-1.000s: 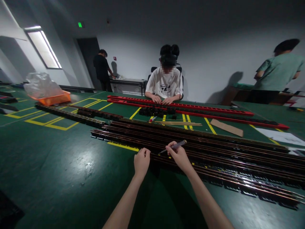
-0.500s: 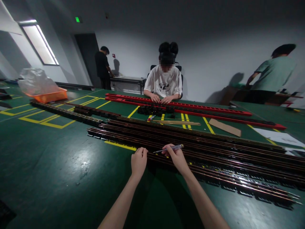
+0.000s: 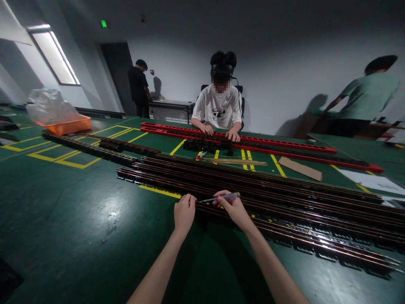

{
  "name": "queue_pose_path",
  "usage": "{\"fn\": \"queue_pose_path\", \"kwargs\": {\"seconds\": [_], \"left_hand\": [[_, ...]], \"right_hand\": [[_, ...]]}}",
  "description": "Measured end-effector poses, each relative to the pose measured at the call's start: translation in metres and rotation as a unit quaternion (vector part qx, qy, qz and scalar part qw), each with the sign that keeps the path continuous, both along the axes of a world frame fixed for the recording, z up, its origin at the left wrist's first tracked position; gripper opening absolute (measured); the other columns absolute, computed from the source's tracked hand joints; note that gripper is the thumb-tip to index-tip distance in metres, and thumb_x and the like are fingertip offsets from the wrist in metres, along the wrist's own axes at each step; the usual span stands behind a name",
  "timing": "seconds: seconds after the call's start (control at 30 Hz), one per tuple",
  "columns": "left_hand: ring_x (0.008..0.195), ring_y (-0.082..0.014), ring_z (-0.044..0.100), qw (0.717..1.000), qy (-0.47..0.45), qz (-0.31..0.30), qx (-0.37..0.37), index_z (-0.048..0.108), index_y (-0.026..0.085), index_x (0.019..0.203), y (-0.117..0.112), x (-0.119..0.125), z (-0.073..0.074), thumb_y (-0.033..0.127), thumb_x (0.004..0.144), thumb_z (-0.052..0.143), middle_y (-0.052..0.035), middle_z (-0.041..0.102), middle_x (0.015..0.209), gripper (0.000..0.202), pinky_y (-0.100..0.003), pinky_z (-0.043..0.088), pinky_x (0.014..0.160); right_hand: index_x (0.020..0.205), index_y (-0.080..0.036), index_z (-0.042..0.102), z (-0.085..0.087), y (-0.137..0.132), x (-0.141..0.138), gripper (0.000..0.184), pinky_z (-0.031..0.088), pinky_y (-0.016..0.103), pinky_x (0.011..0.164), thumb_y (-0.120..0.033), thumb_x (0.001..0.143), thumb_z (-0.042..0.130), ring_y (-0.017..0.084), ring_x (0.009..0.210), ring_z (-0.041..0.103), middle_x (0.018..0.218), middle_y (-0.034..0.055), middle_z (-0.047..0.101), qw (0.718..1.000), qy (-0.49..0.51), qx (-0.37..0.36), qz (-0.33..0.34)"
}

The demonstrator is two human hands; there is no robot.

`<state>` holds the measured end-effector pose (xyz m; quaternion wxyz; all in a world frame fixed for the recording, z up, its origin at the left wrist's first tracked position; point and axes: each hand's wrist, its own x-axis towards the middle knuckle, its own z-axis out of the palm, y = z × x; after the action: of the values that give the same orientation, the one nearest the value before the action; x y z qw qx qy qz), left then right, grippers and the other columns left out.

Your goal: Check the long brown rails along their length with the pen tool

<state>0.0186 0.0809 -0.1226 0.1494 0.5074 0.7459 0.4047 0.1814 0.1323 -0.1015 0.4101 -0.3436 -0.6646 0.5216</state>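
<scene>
My right hand [image 3: 232, 209] grips a screwdriver [image 3: 230, 196] by its clear handle. The thin shaft points left, its tip close to the fingers of my left hand [image 3: 184, 215]. Those fingers are curled and pressed together on the near edge of a long black rail [image 3: 268, 226] with copper-coloured strips. Whatever lies under the fingertips is hidden. Small yellow bits show along this rail beside my right hand. More long black rails [image 3: 253, 181] with copper strips lie side by side just beyond.
Across the green table [image 3: 95, 236], a seated person [image 3: 218, 107] handles dark parts by long red frames [image 3: 284, 145]. Thin wooden-looking strips [image 3: 237, 161], a cardboard piece [image 3: 300, 168] and an orange tray [image 3: 68, 125] with a plastic bag also lie there. Two other people stand farther back.
The screwdriver and my right hand have moved slightly left, bringing the tip nearer my left fingers. My left hand stays in place. The seated person's hands have moved apart.
</scene>
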Motion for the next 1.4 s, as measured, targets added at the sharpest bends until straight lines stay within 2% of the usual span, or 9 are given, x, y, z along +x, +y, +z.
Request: {"fn": "queue_pose_path", "kwargs": {"seconds": [0.3,0.47,0.8,1.07,1.4], "left_hand": [[0.078,-0.0178,0.061,1.0,0.012,0.003,-0.009,0.058,0.022,0.073,0.0,0.0,0.001,0.023,0.087,0.033,-0.0018,0.066,0.083,0.028,-0.031,0.043,0.074],[0.078,-0.018,0.062,1.0,0.004,0.001,-0.002,0.058,0.022,0.072,0.0,-0.001,0.0,0.025,0.087,0.033,-0.0015,0.067,0.083,0.029,-0.032,0.043,0.074],[0.078,-0.0183,0.062,1.0,-0.002,-0.003,0.003,0.058,0.022,0.072,0.0,-0.001,-0.001,0.024,0.086,0.033,-0.0022,0.067,0.083,0.028,-0.032,0.043,0.073],[0.078,-0.018,0.062,1.0,-0.004,-0.001,0.0,0.059,0.021,0.072,0.0,-0.001,-0.001,0.024,0.086,0.034,-0.002,0.067,0.083,0.028,-0.032,0.043,0.072],[0.078,-0.0178,0.062,1.0,0.007,-0.006,0.0,0.059,0.021,0.074,0.0,-0.002,-0.002,0.024,0.087,0.033,-0.0019,0.067,0.083,0.029,-0.032,0.043,0.073]], "right_hand": [[0.082,-0.019,0.065,0.01,-0.004,0.006,0.027,0.048,0.033,0.071,-0.044,0.079,0.057,0.019,0.073,0.061,0.073,0.0031,0.065,0.999,-0.007,0.004,0.039],[0.077,-0.02,0.063,0.011,-0.003,0.006,0.02,0.046,0.033,0.075,-0.038,0.079,0.054,0.019,0.074,0.059,0.071,0.0012,0.062,0.999,-0.018,0.007,0.03],[0.078,-0.02,0.065,0.016,-0.006,0.009,0.021,0.041,0.034,0.078,-0.035,0.079,0.051,0.02,0.078,0.058,0.075,0.002,0.062,0.998,-0.006,-0.004,0.055],[0.08,-0.019,0.069,0.015,-0.006,0.011,0.023,0.04,0.032,0.077,-0.036,0.081,0.053,0.02,0.08,0.057,0.078,0.0026,0.063,0.997,0.012,-0.003,0.078],[0.074,-0.018,0.071,0.005,-0.001,0.011,0.021,0.042,0.032,0.073,-0.034,0.077,0.057,0.02,0.073,0.058,0.072,0.003,0.065,0.995,0.07,-0.025,0.063]]}}
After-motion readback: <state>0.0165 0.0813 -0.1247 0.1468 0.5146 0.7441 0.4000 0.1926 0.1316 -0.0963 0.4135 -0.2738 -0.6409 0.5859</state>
